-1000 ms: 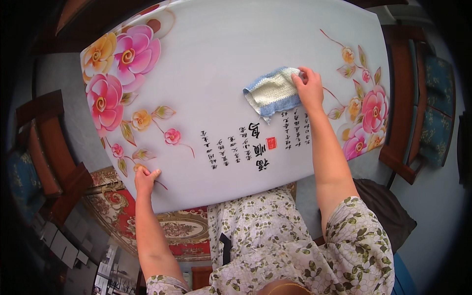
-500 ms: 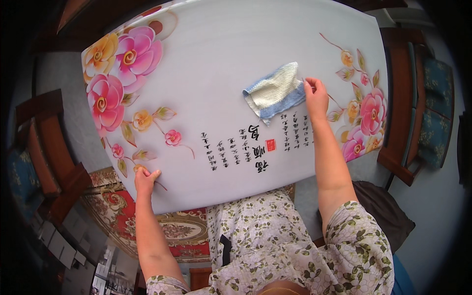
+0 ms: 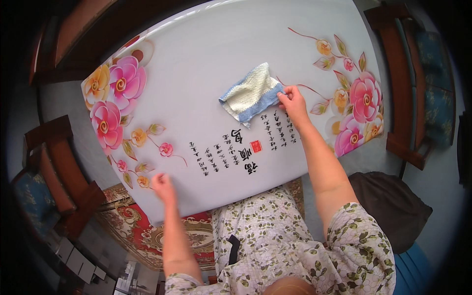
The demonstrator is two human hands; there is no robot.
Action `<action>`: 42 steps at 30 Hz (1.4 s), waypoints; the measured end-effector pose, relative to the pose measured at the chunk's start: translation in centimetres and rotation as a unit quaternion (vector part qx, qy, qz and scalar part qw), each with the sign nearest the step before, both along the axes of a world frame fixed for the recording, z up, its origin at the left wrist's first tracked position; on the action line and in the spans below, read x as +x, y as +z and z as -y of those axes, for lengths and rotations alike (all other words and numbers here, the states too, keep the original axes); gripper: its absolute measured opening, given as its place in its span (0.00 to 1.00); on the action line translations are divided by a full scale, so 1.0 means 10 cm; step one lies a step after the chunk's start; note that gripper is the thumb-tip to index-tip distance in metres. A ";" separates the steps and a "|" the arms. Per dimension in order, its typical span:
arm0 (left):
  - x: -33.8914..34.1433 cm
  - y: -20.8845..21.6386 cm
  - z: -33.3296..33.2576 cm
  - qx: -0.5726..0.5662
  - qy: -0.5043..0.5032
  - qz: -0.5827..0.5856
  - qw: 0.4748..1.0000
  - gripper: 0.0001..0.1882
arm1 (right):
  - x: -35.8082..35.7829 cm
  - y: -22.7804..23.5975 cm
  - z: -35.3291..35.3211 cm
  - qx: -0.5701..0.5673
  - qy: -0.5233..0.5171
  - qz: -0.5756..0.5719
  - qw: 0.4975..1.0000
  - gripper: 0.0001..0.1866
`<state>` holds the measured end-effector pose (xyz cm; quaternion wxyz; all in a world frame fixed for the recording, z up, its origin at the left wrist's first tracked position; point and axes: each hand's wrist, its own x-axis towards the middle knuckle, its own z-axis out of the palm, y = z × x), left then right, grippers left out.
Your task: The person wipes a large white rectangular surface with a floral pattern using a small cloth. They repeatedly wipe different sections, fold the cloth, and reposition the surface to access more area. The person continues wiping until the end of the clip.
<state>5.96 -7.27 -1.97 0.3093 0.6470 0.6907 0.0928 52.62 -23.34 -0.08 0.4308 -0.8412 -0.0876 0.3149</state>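
Right hand [image 3: 294,102]: grip pinching cloth [image 3: 251,94] corner | left hand [image 3: 163,188]: blurred, grip unclear | table [image 3: 196,73]: far edge cropped

One person [image 3: 265,231], bare hands numbering two: one left hand [image 3: 163,188], one right hand [image 3: 293,104]. One blue-and-white cloth [image 3: 250,94], one white tabletop [image 3: 191,69]. Printed across it: four large pink flowers [image 3: 127,81], four small yellow flowers [image 3: 139,137], three small pink flowers [image 3: 166,150], one red seal [image 3: 256,146]. Around: two wooden seats [image 3: 60,169], one red patterned rug [image 3: 140,238].

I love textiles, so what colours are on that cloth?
The cloth is off-white with blue bands, seen in the head view.
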 end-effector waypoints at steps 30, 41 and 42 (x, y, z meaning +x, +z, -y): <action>2.52 0.37 0.39 -0.090 -0.038 0.157 0.983 0.15 | -0.09 0.45 0.57 -0.078 0.096 0.196 0.973 0.17; 2.49 -0.10 -0.88 0.265 -0.171 -0.121 0.941 0.27 | -0.86 -0.01 -0.39 -0.038 0.297 0.389 0.871 0.25; 2.52 -0.18 -0.91 0.266 -0.168 -0.140 0.939 0.28 | -0.87 -0.05 -0.40 0.000 0.342 0.386 0.857 0.26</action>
